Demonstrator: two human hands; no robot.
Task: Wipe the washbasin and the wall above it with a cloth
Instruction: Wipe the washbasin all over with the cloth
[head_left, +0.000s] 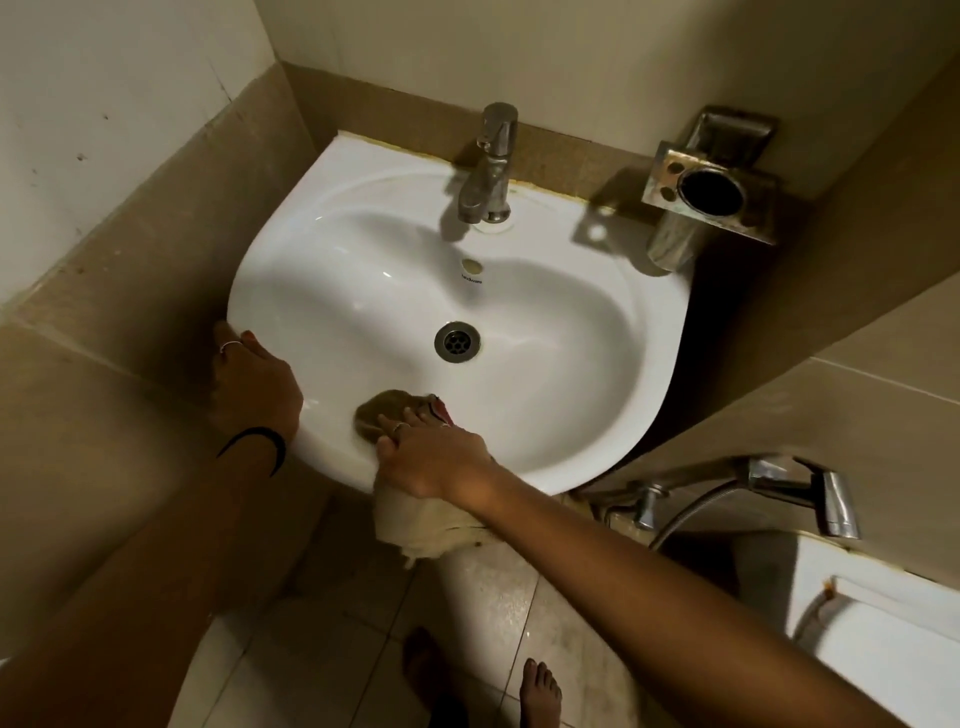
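A white washbasin (545, 332) hangs in a tiled corner, with a drain (457, 341) in its bowl. My right hand (434, 457) presses a beige cloth (384, 410) against the basin's near inner slope; the rest of the cloth hangs over the front rim below my wrist. My left hand (254, 384) rests flat on the basin's left rim, fingers spread, holding nothing. The wall (571, 57) above the basin is pale, with a brown tile band under it.
A chrome tap (491, 166) stands at the back of the basin. A metal tumbler holder (706, 192) is fixed to the wall at the right. A hand-spray and hose (779, 483) hang lower right beside a white toilet cistern (872, 623). My bare feet are on the floor tiles.
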